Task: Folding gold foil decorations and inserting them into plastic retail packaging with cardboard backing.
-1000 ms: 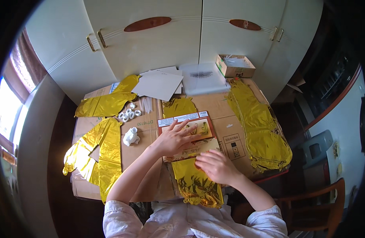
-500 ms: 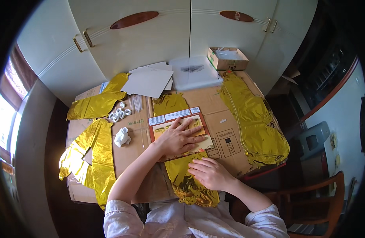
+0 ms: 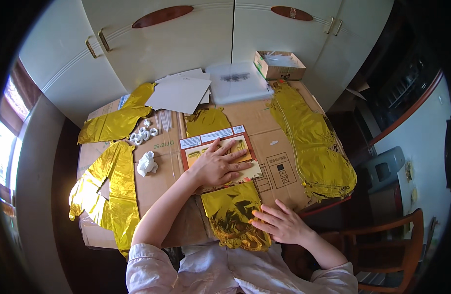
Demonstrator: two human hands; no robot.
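My left hand [image 3: 219, 165] lies flat with spread fingers on a red-bordered printed card [image 3: 191, 156]. The card rests across a flat gold foil balloon [image 3: 231, 208]. The foil shows beyond the card's far edge and hangs toward me at the near side, its lower end crumpled and ruffled. At the right edge of that lower part is my right hand [image 3: 284, 223], fingers stretched out and apart. Its fingertips meet or overlap the foil's edge; whether they press on it I cannot tell. Neither hand is closed round anything.
Flattened cardboard [image 3: 162, 191] covers the table. Gold foil balloons lie left [image 3: 122, 176] and in a stack right [image 3: 313, 147]. White rolls [image 3: 143, 134], crumpled white tissue [image 3: 147, 163], clear straws [image 3: 164, 119], white sheets [image 3: 179, 93], a plastic bag [image 3: 238, 83] and a box [image 3: 280, 66] sit beyond.
My right hand has moved right and nearer to me, from over the foil to its edge, its fingers spreading. The left hand stays on the card. The whole view has shifted slightly.
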